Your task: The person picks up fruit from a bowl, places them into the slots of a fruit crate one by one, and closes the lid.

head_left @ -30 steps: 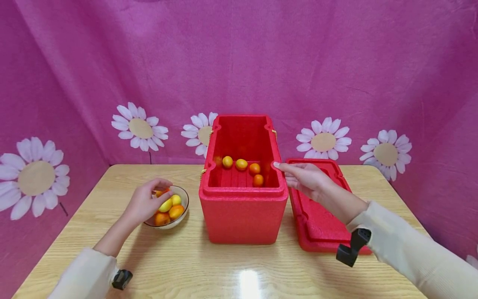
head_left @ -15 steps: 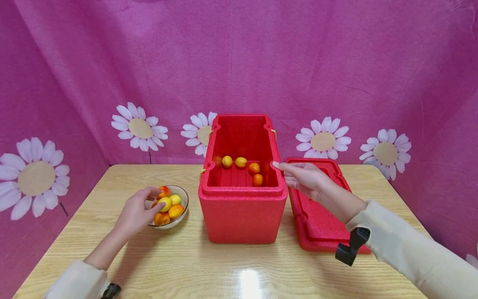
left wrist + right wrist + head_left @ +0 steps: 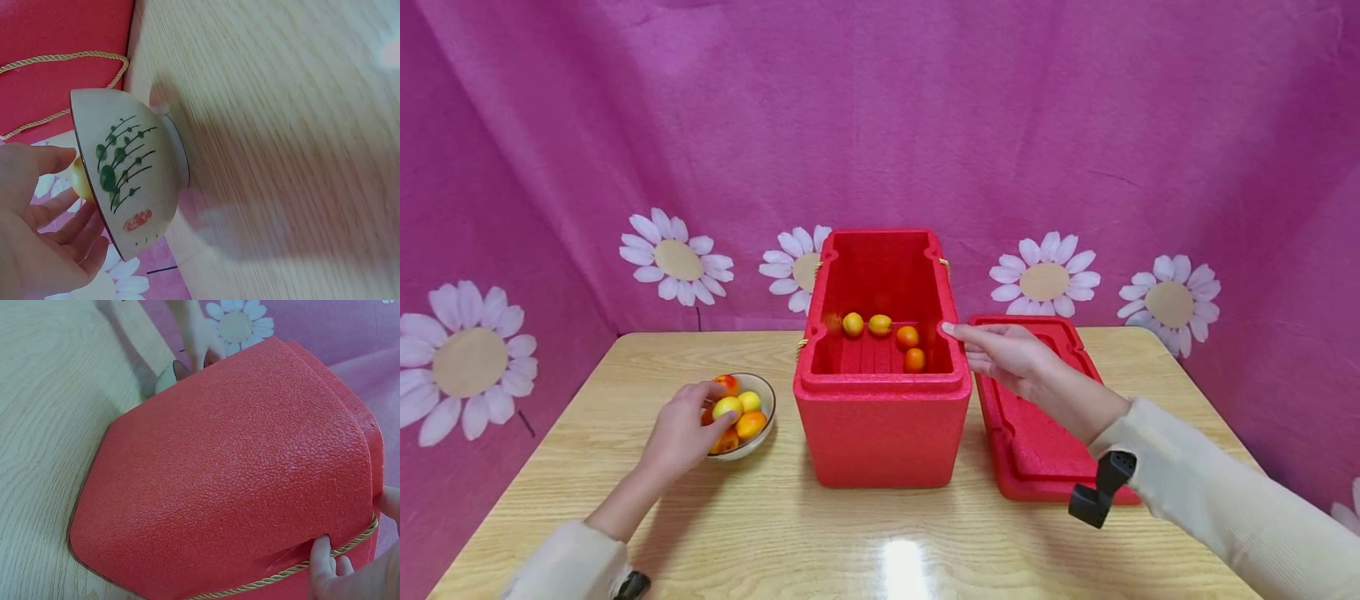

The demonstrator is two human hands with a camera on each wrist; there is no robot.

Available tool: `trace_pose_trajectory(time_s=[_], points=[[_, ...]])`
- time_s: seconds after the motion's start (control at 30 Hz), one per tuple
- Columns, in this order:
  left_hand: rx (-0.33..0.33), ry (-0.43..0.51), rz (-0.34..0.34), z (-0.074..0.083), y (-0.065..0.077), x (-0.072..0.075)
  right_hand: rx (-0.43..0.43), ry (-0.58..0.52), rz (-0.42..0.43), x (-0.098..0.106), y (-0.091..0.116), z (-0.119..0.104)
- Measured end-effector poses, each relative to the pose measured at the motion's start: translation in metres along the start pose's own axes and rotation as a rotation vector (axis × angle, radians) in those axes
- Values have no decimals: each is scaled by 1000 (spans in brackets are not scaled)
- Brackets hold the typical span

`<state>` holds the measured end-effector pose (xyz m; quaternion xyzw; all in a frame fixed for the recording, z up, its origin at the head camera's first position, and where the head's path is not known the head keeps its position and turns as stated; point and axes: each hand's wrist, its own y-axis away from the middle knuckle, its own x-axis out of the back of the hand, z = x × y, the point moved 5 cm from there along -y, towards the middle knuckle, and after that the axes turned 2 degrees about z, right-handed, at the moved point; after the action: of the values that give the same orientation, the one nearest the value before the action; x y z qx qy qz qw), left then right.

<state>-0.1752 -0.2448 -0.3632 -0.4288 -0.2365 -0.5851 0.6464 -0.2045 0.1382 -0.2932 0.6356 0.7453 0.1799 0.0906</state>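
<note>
At the cream bowl (image 3: 758,442) on the left, my left hand (image 3: 677,429) reaches over the rim, its thumb and fingers round a small yellow fruit (image 3: 727,407). In the left wrist view the thumb and index finger touch either side of that yellow fruit (image 3: 81,180), and a green plant pattern marks the bowl (image 3: 134,169). My right hand (image 3: 1011,354) grips the right rim of the red foam box (image 3: 883,437), thumb on top and fingers down its outer side by the gold rope (image 3: 281,574). Several orange and yellow fruits (image 3: 880,325) lie inside the box.
Beside the box on the right lies its red lid (image 3: 1045,442), partly under the right forearm. Other fruits, among them an orange one (image 3: 751,425), fill the bowl. A pink curtain (image 3: 880,117) with daisies hangs behind the wooden table (image 3: 820,533).
The left hand has shifted slightly left and down, and its thumb and fingers have come round the yellow fruit in the bowl. The right hand has kept its grip on the box rim.
</note>
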Motion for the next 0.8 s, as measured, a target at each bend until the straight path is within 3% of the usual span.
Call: trace_pose_trajectory(time_s=[0.53, 0.8], points=[[55, -15, -23, 0, -1, -8, -5, -34, 22, 2, -1, -1], [35, -39, -8, 1, -1, -8, 1, -20, 9, 2, 0, 0]])
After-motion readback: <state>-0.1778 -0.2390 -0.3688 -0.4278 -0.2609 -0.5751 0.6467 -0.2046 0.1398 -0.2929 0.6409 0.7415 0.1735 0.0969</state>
